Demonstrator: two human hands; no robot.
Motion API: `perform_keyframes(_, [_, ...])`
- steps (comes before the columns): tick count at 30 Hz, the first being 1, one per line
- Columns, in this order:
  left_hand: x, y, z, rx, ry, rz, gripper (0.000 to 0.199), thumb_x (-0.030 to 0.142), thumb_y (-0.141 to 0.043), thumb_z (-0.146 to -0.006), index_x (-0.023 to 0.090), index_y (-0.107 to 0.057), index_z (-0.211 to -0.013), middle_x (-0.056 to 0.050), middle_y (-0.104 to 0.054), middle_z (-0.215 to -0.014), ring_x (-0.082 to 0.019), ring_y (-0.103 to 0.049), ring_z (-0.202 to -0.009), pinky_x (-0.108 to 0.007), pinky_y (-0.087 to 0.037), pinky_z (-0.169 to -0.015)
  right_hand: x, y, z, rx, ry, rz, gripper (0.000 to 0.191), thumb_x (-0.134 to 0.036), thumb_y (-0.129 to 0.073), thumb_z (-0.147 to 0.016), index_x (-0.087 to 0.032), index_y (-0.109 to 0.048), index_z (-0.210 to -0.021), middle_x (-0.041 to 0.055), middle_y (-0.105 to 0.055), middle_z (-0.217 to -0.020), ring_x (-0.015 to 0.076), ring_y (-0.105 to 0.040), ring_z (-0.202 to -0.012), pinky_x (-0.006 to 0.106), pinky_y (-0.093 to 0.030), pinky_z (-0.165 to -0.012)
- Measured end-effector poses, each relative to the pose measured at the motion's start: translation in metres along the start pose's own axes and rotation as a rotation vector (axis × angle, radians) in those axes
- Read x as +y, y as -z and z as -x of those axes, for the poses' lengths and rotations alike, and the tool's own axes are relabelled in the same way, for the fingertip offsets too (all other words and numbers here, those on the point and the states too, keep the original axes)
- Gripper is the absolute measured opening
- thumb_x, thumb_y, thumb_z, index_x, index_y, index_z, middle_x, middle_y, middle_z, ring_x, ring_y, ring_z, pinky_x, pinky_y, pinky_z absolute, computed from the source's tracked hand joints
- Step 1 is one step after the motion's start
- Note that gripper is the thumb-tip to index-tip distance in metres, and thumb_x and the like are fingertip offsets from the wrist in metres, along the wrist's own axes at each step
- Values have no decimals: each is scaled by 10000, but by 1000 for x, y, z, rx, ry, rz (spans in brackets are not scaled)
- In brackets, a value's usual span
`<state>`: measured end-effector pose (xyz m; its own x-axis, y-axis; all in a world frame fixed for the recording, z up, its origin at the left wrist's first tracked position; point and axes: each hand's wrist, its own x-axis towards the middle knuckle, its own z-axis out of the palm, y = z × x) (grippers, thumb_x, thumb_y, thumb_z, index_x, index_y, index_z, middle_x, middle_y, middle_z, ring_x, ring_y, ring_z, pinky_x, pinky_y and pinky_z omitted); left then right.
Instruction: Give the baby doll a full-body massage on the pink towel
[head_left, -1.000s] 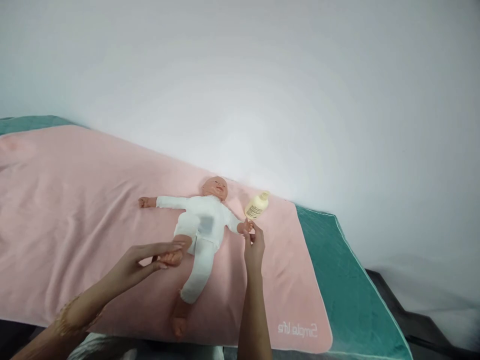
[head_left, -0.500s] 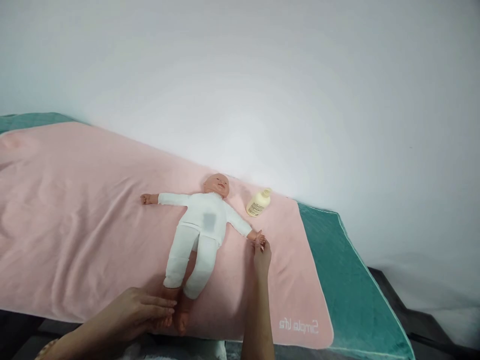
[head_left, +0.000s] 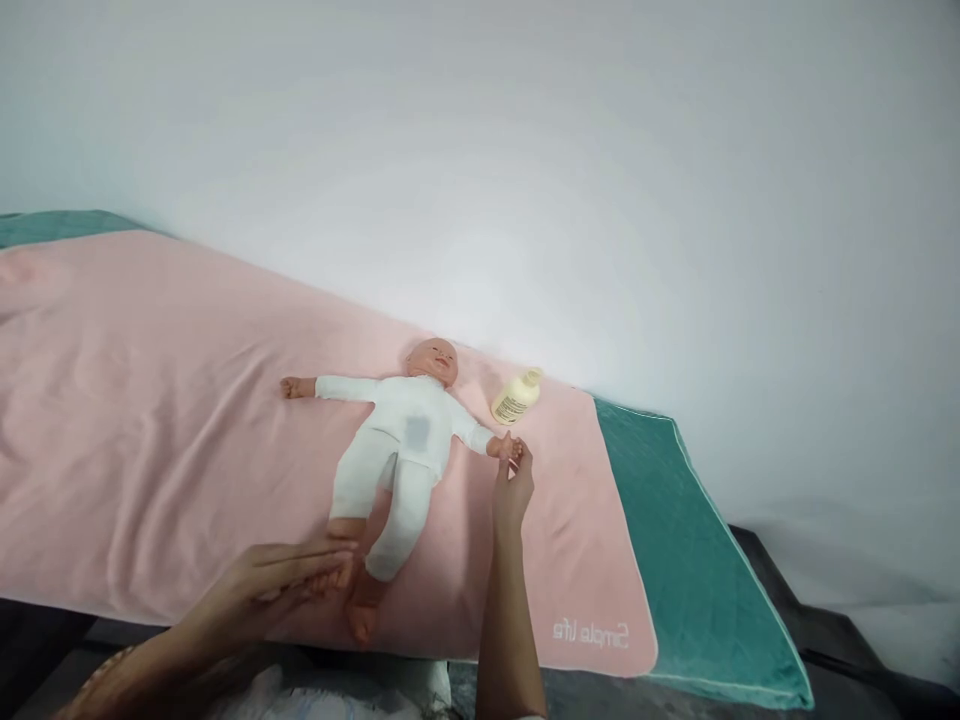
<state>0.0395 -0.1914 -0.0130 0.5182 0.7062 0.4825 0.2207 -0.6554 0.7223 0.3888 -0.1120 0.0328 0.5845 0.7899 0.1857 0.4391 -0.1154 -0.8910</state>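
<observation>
A baby doll (head_left: 418, 437) with a white cloth body lies on its back on a pink blanket (head_left: 225, 440), head away from me. My left hand (head_left: 274, 580) is closed around its foot (head_left: 337, 578) on the left side, fingers lying over the ankle. That leg is bent up a little, while the other foot (head_left: 362, 620) lies beside it, free. With thumb and fingers, my right hand (head_left: 515, 490) pinches the doll's small hand (head_left: 508, 447) on the right. Just beyond that small hand stands a pale yellow bottle (head_left: 516, 398) with printed text.
Under the blanket a green quilted cover (head_left: 667, 520) shows at the right and far left. A white wall (head_left: 525, 180) rises behind the far edge. Pale items (head_left: 322, 700), partly cut off, sit below the near edge.
My left hand has moved up with the doll's foot, bending that leg toward the body. My right hand has shifted up and slightly left with the doll's hand. The view has tilted slightly.
</observation>
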Motion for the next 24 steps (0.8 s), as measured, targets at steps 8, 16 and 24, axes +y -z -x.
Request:
perform_keyframes(8, [15, 17, -87, 238, 297, -22, 376, 394, -560, -924, 208, -675, -1230, -76, -697, -1233, -253, -680, -1091, -309, -565, -896, -41, -41, 27, -187, 588, 188, 346, -305, -431, -989, -209, -602, -1274, 104, -658, -1202, 224, -563, -1131, 403, -400, -1011])
perform_keyframes(16, [2, 12, -132, 300, 413, 137, 497, 511, -595, -862, 149, -696, -1187, -115, -765, -998, -255, -732, -856, -343, -581, -745, -37, -62, 52, -317, 685, 414, 325, -166, -485, -975, -283, -630, -1241, 62, -663, -1212, 206, -552, -1172, 463, -191, -1132])
perform_keyframes(24, [9, 21, -101, 160, 216, 25, 344, 406, -602, -906, 201, -718, -1157, -87, -739, -1132, -239, -717, -957, -282, -572, -748, -31, -36, 26, -234, 482, 161, 342, -267, -488, -937, -232, -622, -1250, 90, -676, -1212, 227, -593, -1142, 451, -342, -1082])
